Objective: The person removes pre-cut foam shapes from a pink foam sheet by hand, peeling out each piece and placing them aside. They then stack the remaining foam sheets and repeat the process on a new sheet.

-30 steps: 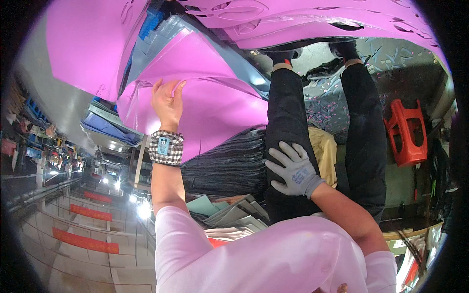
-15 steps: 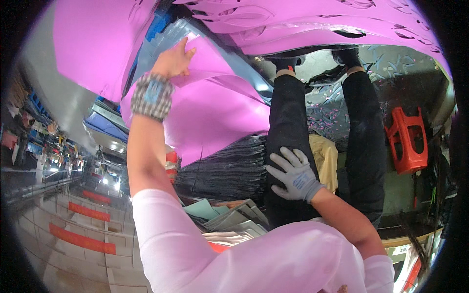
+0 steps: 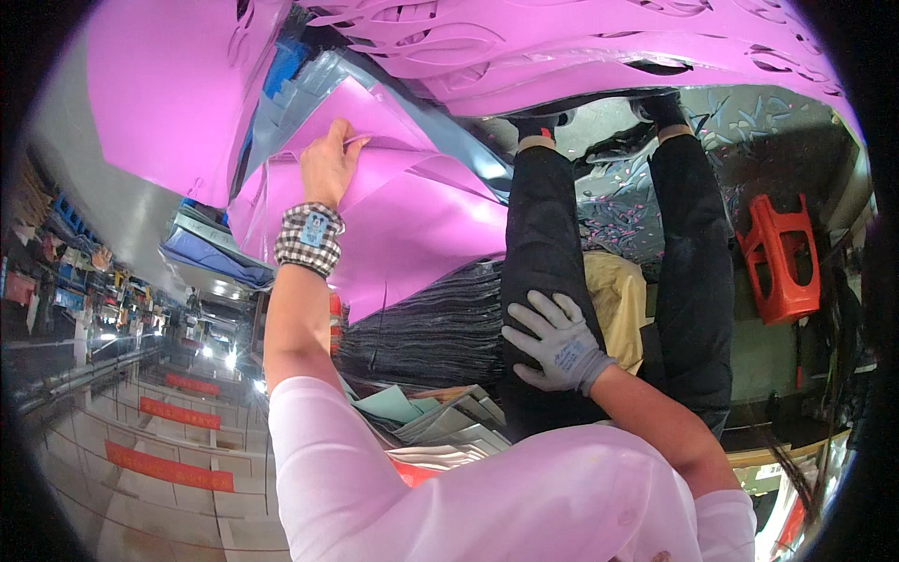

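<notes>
Bare, with a checked cuff on its wrist, my left hand [image 3: 330, 164] pinches the edge of a thin pink sheet [image 3: 421, 201] between thumb and fingers. That sheet bends over toward me, and more pink sheet [image 3: 345, 101] lies flat just beyond the fingers. Beneath them is a stack wrapped in clear film [image 3: 309, 80]. My right hand [image 3: 562, 347], in a grey glove, rests with fingers spread on my left thigh and holds nothing.
Large pink sheets with leaf-shaped cutouts [image 3: 599, 42] hang across the far side. A stack of black sheets [image 3: 421, 328] stands left of my leg. On the right is a red plastic stool [image 3: 782, 262]. Small scraps [image 3: 618, 211] litter the floor past my legs.
My left hand has drawn back toward me, pulling the pink sheet's edge and uncovering more pink sheet beyond it. My right hand stays on my thigh.
</notes>
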A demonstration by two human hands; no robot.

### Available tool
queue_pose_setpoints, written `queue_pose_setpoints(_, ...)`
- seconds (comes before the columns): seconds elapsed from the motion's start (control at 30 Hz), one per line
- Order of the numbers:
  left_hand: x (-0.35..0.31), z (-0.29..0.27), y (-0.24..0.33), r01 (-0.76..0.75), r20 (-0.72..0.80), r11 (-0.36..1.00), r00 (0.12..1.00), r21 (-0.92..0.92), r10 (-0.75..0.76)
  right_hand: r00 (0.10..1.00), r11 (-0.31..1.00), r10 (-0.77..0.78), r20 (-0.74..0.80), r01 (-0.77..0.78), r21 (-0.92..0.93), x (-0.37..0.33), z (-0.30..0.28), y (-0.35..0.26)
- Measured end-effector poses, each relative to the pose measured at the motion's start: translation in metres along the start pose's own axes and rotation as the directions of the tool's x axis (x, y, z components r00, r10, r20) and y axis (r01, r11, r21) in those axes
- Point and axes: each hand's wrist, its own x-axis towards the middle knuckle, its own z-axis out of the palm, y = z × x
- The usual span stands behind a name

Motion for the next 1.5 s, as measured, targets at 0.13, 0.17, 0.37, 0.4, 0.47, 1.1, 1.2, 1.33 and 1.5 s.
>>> queue_pose_setpoints(0.13,-0.016,0.009,-0.006,-0.179,-0.172,0.984,0.97,-0.027,0.171,1.0,1.0,-0.004,0.02,0.004,0.006,0.0,-0.004,0.0)
queue_pose_setpoints(0.17,-0.017,0.011,-0.008,-0.223,-0.205,0.974,0.955,-0.028,0.213,0.999,1.0,0.003,0.041,-0.003,0.005,0.0,-0.004,0.0)
queue_pose_setpoints(0.37,-0.016,0.016,-0.015,-0.328,-0.259,0.945,0.911,0.019,0.321,1.0,1.0,0.0,0.031,-0.001,0.021,0.001,-0.007,-0.001)
queue_pose_setpoints(0.4,-0.017,0.016,-0.015,-0.315,-0.253,0.949,0.918,0.001,0.305,0.999,1.0,0.002,0.037,-0.003,0.024,0.002,-0.007,-0.001)
queue_pose_setpoints(0.47,-0.02,0.016,-0.015,-0.335,-0.259,0.942,0.913,-0.033,0.315,0.999,1.0,0.005,0.044,-0.006,0.022,0.002,-0.007,0.0)
queue_pose_setpoints(1.1,0.058,-0.012,-0.004,0.098,0.513,0.98,0.84,0.176,-0.176,1.0,1.0,-0.017,0.012,0.017,0.018,0.003,-0.006,0.0)
queue_pose_setpoints(1.2,0.035,-0.021,0.001,-0.072,0.501,0.981,0.865,0.178,-0.027,1.0,1.0,-0.018,-0.005,0.018,0.012,0.003,-0.008,0.0)
queue_pose_setpoints(1.33,-0.03,-0.027,0.008,-0.174,0.344,0.958,0.935,0.229,0.088,0.999,0.999,-0.035,-0.012,0.035,0.002,0.003,-0.008,0.001)
queue_pose_setpoints(1.5,-0.096,-0.02,0.021,0.032,0.154,0.989,0.987,0.143,-0.054,0.999,0.999,-0.032,-0.009,0.031,-0.024,-0.001,-0.003,0.003)
